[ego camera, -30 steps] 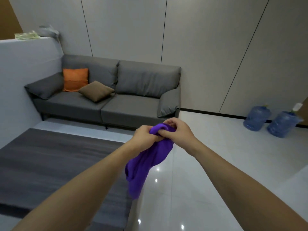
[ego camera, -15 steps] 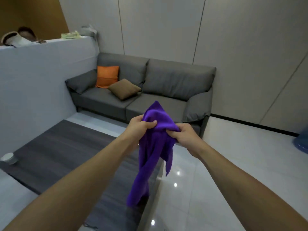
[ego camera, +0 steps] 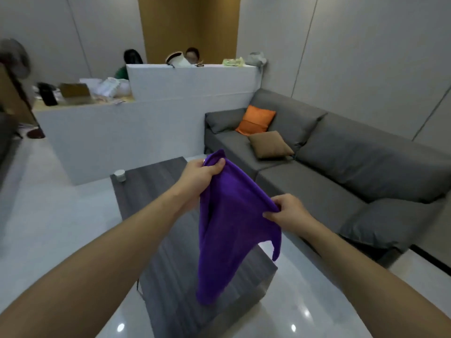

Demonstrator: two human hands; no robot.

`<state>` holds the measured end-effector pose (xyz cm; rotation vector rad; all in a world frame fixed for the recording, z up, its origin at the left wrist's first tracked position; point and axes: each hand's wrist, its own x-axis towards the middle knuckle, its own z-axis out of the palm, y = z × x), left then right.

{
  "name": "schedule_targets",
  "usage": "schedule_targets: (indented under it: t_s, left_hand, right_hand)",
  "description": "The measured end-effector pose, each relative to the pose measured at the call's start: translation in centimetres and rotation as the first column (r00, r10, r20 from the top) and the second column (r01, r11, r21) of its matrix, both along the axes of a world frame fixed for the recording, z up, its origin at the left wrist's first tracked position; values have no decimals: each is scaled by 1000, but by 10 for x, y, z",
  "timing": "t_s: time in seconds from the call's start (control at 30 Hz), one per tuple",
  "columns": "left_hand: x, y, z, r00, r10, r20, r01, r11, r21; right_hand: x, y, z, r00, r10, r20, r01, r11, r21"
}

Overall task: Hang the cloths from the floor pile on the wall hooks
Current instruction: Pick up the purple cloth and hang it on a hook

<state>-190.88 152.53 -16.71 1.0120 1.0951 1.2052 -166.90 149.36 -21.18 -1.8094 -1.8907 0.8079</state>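
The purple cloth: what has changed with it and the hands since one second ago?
The hands moved apart: the left hand and the right hand now stretch the purple cloth, bunched between them before, along its top edge. The view swung left, shifting the grey sofa rightward. Both hands still grip the cloth.

I counted one purple cloth (ego camera: 229, 230), my two hands (ego camera: 200, 176) (ego camera: 288, 213), one sofa (ego camera: 341, 167), two cushions (ego camera: 256, 119) (ego camera: 269, 143), one small cup (ego camera: 119, 175).

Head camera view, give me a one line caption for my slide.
Both hands, left and right, hold a purple cloth spread by its top edge above a dark table beside a grey sofa.
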Motion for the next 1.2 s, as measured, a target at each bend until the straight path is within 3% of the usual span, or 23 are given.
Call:
schedule_targets:
  t_s: [0.07,0.13,0.27,0.47,0.53,0.6,0.67,0.83,1.03,1.2]
  left_hand:
    - [-11,-1,0,996,88,-9,-88,996,10]
    - [-25,0,-2,982,188,-2,-188,982,11]
    - [-61,1,-4,942,336,-18,-336,942,-15]
    - [-103,12,-8,900,426,-95,-428,904,-6]
    - [-116,21,-10,886,446,-125,-450,893,-1]
    - [-129,33,-13,870,473,-137,-478,879,-1]
    - [-144,49,-18,854,501,-141,-506,862,-1]
    - [-186,107,-27,823,540,-175,-548,836,3]
    - [-243,189,-20,797,600,-62,-604,794,-70]
    - [-279,231,0,772,635,-35,-636,771,-24]
  right_hand:
    - [13,10,-1,997,4,72,-5,1000,13]
    - [25,22,-2,999,-7,46,6,1000,12]
    - [33,54,-1,954,-70,-293,69,998,-11]
    - [11,107,5,668,-172,-724,63,982,-176]
    - [2,129,7,538,-191,-821,2,974,-225]
    - [-9,156,7,478,-209,-853,-45,964,-261]
    - [-24,185,5,489,-213,-846,-55,960,-274]
    - [-73,260,7,622,-211,-754,47,971,-233]
    - [-142,356,33,636,-141,-758,-3,983,-184]
    - [-186,404,61,608,-44,-793,-26,997,-75]
